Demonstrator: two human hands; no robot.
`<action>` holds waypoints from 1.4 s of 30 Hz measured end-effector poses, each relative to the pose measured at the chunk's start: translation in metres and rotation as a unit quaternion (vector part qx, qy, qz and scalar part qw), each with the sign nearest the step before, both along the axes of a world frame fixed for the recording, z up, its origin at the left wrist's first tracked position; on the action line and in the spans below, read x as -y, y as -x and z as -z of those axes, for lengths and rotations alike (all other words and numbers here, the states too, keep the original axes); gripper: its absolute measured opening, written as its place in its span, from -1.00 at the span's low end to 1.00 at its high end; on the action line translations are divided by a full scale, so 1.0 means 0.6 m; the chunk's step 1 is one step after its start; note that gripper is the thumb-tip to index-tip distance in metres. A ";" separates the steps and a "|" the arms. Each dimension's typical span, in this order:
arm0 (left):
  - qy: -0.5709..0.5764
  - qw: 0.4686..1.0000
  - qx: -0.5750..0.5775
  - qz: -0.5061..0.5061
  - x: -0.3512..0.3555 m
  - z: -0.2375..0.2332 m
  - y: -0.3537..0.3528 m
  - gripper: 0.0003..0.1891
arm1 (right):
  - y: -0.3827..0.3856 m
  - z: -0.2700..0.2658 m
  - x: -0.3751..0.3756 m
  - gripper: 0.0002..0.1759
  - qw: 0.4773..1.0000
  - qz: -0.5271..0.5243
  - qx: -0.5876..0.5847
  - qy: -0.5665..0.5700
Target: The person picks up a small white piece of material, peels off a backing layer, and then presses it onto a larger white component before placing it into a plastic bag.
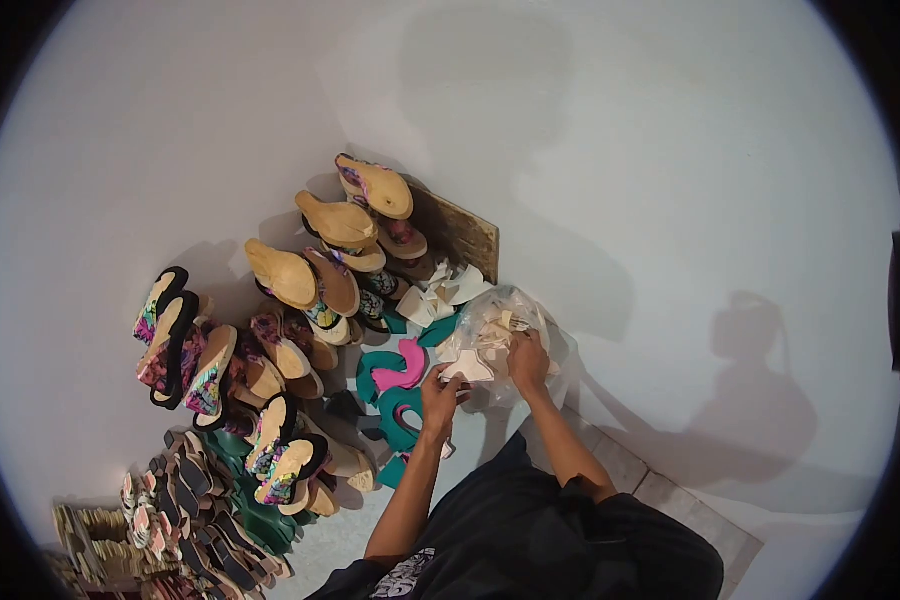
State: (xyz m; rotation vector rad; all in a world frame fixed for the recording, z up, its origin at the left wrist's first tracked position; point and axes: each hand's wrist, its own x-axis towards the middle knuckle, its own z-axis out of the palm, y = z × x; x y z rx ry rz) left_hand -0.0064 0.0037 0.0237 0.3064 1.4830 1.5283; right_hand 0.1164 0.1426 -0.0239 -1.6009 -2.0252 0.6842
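Both arms stretch forward, left hand (438, 393) and right hand (528, 360) near together (fingers curled).

the plastic bag (492, 322) holds pale pieces (469, 369) too blurred to identify.

The piece (467, 371) pinched in the left hand (438, 392) is cream. The bag (490, 318) just behind it is see-through, with more cream bits inside. Right beside the grip, on the left side, a pink strap (406, 364) lies among blue-green straps (400, 412). Just past the bag are white straps (440, 296). Further off to the left, the sandals (282, 272) have tan soles and flower patterns in pink, purple and green. Some have black edges. The board (462, 233) behind is brown.
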 end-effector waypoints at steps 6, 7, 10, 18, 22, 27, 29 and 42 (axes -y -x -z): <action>-0.013 1.000 -0.020 -0.009 -0.004 -0.006 -0.005 -0.72 | -0.014 -0.051 -0.007 -0.87 0.994 -0.018 -0.092 -0.051; -0.017 0.999 -0.033 -0.011 -0.005 -0.008 -0.007 -0.72 | -0.012 -0.062 -0.008 -0.87 0.994 -0.019 -0.093 -0.051; -0.015 0.999 -0.048 -0.006 -0.012 -0.012 -0.012 -0.73 | -0.009 -0.091 -0.007 -0.86 0.972 -0.074 -0.213 0.071; -0.051 0.998 0.000 0.027 -0.012 -0.034 -0.022 -0.73 | 0.002 -0.133 0.017 -0.83 0.926 -0.193 -0.243 0.213; -0.072 0.997 0.031 0.012 -0.008 -0.029 -0.015 -0.76 | -0.006 -0.115 0.018 -0.80 0.918 -0.221 -0.294 0.152; -0.077 0.996 0.039 0.022 -0.009 -0.026 -0.012 -0.76 | -0.009 -0.113 0.019 -0.73 0.915 -0.221 -0.309 0.136; -0.079 0.995 0.050 0.023 -0.008 -0.024 -0.013 -0.77 | -0.007 -0.119 0.026 -0.72 0.914 -0.185 -0.326 0.155; -0.100 0.989 0.108 0.011 -0.014 -0.036 -0.018 -0.74 | 0.001 -0.115 0.028 -0.78 0.910 -0.130 -0.352 0.177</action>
